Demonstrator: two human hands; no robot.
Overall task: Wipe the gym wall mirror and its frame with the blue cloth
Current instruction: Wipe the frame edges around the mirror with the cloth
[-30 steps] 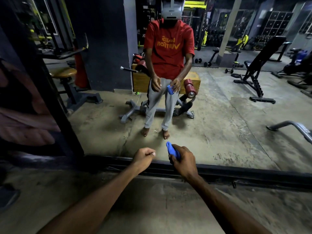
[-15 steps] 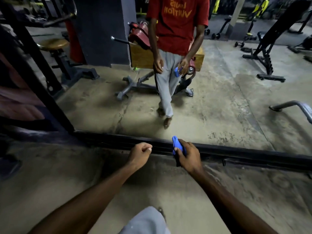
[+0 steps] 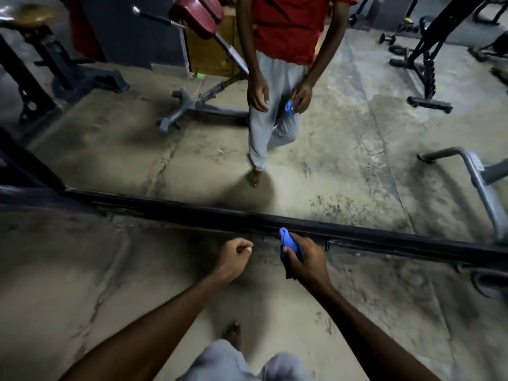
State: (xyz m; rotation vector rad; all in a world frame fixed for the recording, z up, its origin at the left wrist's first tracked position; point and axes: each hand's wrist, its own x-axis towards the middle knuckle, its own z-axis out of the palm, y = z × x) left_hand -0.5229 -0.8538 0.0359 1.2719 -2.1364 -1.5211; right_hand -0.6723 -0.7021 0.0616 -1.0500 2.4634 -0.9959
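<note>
1. Blue cloth (image 3: 287, 242) was bunched up inside the right hand (image 3: 306, 261), whose fingers and thumb were curled tightly around it; one end stuck out above the thumb.
2. That end was just at the black lower frame (image 3: 192, 209) of the mirror (image 3: 343, 166); whether it touched the frame could not be told.
3. The left hand (image 3: 233, 257) was beside the right one, apart from the cloth, with its fingers curled into a fist and holding nothing.
4. Both hands were low, over the concrete floor (image 3: 96, 284).
5. The mirror showed the person's reflection in a red shirt (image 3: 288, 28) and grey trousers (image 3: 272, 86), with a gym bench (image 3: 198, 12) behind.
</note>
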